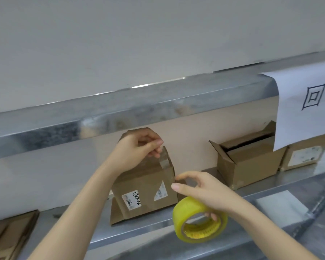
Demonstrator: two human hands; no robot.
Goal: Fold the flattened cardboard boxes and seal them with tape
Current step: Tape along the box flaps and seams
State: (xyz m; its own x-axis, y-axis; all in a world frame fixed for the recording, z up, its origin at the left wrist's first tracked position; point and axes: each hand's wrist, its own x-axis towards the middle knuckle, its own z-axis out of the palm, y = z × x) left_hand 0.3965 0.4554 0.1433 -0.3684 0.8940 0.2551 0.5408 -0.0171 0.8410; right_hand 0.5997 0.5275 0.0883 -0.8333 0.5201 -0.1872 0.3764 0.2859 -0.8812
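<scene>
A small brown cardboard box (144,190) with white labels stands tilted on the steel shelf (270,182) in the middle of the view. My left hand (137,149) pinches the end of a clear tape strip (164,156) at the box's top edge. My right hand (201,188) is at the box's right edge, thumb and forefinger spread at the tape. A yellow tape roll (199,222) hangs from that hand's lower fingers, which are hooked through its core.
An erected box with open top flaps (248,162) stands to the right, and another box with a label (304,156) beyond it. A paper sign (308,102) hangs from the upper steel ledge (120,107). Flattened cardboard (9,235) lies at the lower left.
</scene>
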